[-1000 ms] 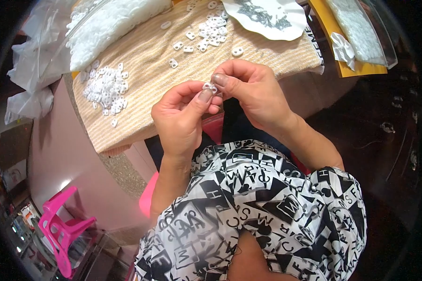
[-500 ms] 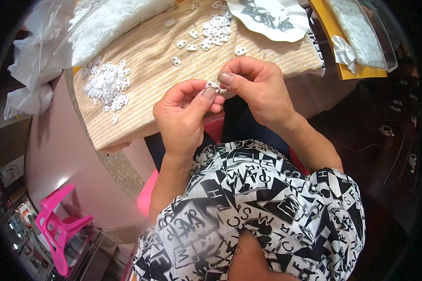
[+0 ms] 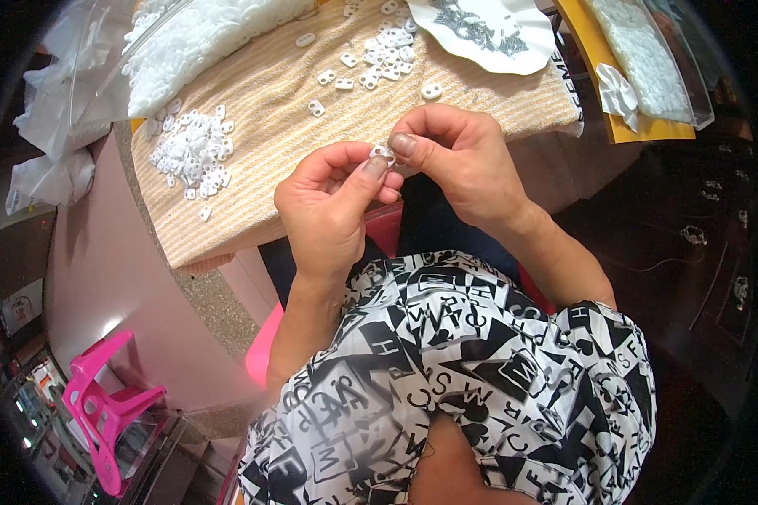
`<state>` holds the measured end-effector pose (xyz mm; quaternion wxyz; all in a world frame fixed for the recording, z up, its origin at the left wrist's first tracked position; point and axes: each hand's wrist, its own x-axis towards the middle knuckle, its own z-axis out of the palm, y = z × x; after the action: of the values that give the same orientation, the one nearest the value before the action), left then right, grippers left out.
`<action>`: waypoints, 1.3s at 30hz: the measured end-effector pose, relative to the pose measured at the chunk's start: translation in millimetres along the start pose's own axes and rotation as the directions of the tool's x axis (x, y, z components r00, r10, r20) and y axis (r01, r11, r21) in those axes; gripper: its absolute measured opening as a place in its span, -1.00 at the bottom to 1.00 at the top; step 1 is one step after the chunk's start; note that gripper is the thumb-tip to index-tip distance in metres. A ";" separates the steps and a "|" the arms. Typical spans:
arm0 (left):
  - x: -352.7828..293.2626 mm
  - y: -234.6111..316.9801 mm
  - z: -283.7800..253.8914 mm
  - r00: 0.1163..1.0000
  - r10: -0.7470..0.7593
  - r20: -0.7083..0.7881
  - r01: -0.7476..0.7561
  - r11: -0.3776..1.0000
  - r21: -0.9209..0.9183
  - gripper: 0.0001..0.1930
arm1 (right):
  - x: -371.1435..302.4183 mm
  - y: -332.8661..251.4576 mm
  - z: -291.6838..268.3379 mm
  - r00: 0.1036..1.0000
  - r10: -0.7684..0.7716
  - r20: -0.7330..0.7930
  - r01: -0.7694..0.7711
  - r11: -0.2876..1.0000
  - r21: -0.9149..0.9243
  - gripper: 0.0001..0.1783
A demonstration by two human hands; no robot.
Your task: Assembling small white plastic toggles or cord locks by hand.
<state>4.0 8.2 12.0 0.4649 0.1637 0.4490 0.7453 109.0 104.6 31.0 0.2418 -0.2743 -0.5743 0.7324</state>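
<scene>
From afar, I see the left hand [image 3: 328, 204] pinching a small white piece [image 3: 381, 152] above the frame's centre. Beside it, the right hand [image 3: 473, 172] presses finger and thumb together; whether around anything, I cannot tell. A white pile [image 3: 192, 154] lies upper left.

Close together at the frame's upper centre, the left hand [image 3: 328, 202] and right hand [image 3: 470, 160] both pinch thumb against index finger, their tips perhaps touching, the right forearm [image 3: 564, 257] slanting lower right.

We hold a small white piece [image 3: 382, 153], round holes showing, pinched in the left hand [image 3: 333, 202], just beside the right hand [image 3: 472, 168].
</scene>
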 end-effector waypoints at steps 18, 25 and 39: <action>-4.1 -5.5 0.8 0.997 0.081 0.000 -0.081 0.988 0.132 -0.92 | -1.5 7.5 6.0 0.990 -0.144 0.000 0.139 0.953 -0.267 -0.93; -2.7 -9.9 -1.2 0.996 0.091 -0.012 -0.088 0.984 0.155 -0.94 | 1.1 7.6 6.6 0.999 -0.048 0.006 0.048 0.981 -0.186 -0.94; 18.8 6.5 -29.7 0.982 0.142 -0.127 -0.148 0.988 -0.042 -0.91 | 47.0 -24.0 -47.3 0.833 -0.551 0.037 0.317 0.423 -0.849 -0.80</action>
<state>-28.8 7.5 -2.1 0.3847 0.1374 0.4446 0.7972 107.7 175.0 39.6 0.3350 -0.2843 -0.8646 0.2438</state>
